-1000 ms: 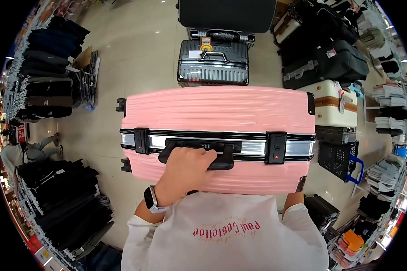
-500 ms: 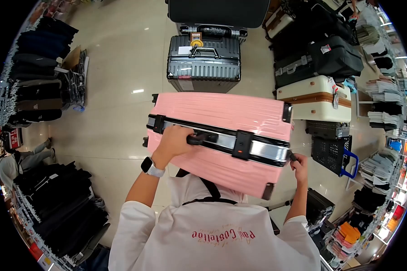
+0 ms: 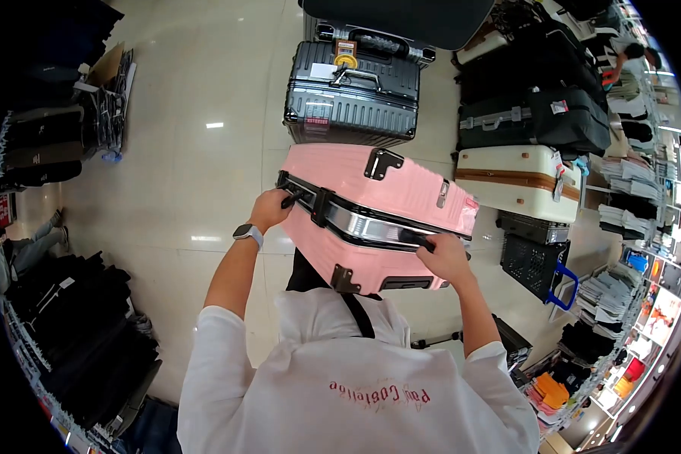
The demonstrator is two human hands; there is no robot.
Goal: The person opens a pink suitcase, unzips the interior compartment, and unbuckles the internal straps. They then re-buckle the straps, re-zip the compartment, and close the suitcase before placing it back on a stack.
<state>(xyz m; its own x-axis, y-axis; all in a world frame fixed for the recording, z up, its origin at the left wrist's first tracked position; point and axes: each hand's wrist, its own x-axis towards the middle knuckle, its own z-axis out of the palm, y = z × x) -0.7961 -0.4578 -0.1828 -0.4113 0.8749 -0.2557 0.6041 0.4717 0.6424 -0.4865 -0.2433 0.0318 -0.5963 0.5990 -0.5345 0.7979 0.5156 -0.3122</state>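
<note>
I hold a pink hard-shell suitcase [image 3: 401,193] with a black and silver metal frame, tilted in front of my chest. My left hand [image 3: 271,208] grips a black handle at the case's left end. My right hand [image 3: 445,257] is closed on a black handle along the frame on the right side. Metal corner guards show at the case's top and bottom corners. A watch sits on my left wrist.
A dark grey ribbed suitcase [image 3: 352,102] stands on the shiny floor just beyond. Black and cream suitcases [image 3: 518,178] line the right side, with a black plastic basket [image 3: 533,261] below them. Racks of dark clothing [image 3: 76,333] fill the left.
The pink suitcase has turned from lying flat across my front to a tilted, end-on angle. My left hand stayed on a handle; my right hand came up onto the frame handle.
</note>
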